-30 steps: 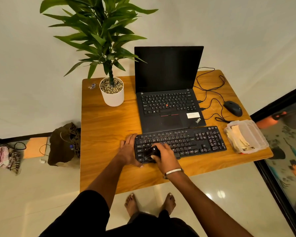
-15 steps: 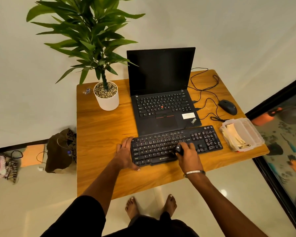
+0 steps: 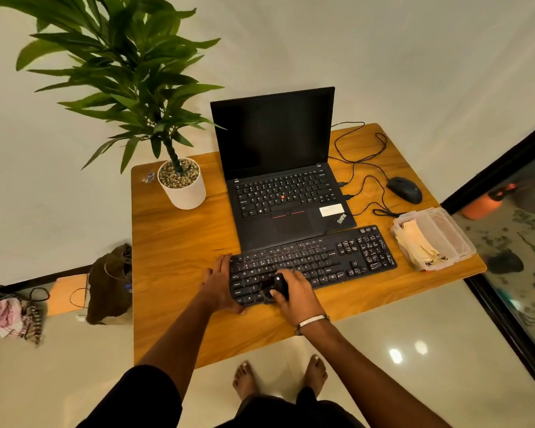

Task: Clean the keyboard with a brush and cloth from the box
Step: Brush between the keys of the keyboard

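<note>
Black keyboard (image 3: 312, 262) with white legends on orange-brown wood-grain table (image 3: 179, 242). Behind keyboard: black laptop (image 3: 286, 193), red dot among keys, white sticker. Right of keyboard: clear box (image 3: 436, 239) holding cream cloth (image 3: 416, 242). Black brush (image 3: 277, 288). Black mouse (image 3: 404, 189). White pot (image 3: 183, 186), green leaves, speckled pebbles.

Wooden desk (image 3: 179, 242) against pale wall. Black laptop (image 3: 286, 193) open at back centre, screen dark. White pot (image 3: 184, 188) with pebbles and leafy green plant (image 3: 127, 66) at back left — small wrapper-like scrap (image 3: 149, 177) just beside pot. Black mouse (image 3: 404, 189) at back right, cable (image 3: 362, 168) looping toward laptop. Dark bag (image 3: 110, 285) on floor left of desk, striped fabric (image 3: 10, 316) further left.
</note>
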